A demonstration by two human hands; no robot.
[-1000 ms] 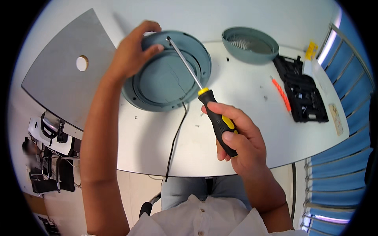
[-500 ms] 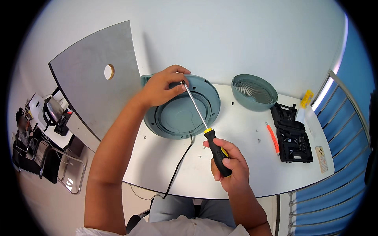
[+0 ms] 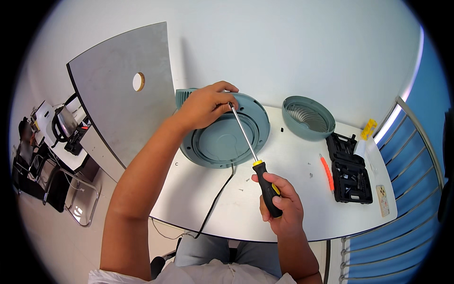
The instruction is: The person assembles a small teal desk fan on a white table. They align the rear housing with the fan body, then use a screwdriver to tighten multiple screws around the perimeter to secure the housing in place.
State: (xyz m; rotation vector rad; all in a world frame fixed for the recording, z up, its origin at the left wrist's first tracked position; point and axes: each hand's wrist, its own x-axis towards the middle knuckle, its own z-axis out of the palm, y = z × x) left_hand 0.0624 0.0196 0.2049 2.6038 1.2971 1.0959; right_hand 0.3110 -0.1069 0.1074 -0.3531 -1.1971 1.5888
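Observation:
My right hand (image 3: 289,208) is wrapped round the black and yellow handle of a screwdriver (image 3: 245,135), its metal shaft slanting up and away to the left. At the dark tip of that shaft, my left hand (image 3: 205,108) has thumb and fingers pinched together. Whatever small thing they hold there is hidden. Under the left hand lies a round grey-green appliance base (image 3: 220,137) with a ring-shaped recess and small holes round its rim. A black cord (image 3: 213,201) runs from its near edge over the table's front. The screwdriver tip is over the base's far part.
A grey-green bowl-shaped shell (image 3: 308,118) with a spiral grille stands right. Beyond it are an open black tool case (image 3: 351,182), an orange shaft (image 3: 326,173) and a yellow piece (image 3: 369,128). Small screws (image 3: 241,190) lie about. A grey panel (image 3: 123,104) rises left; metal railing (image 3: 416,130) borders the right.
The whole scene has shifted slightly in view. Both hands stay at the screwdriver, its tip still at the left fingers, which now cover the tip more closely.

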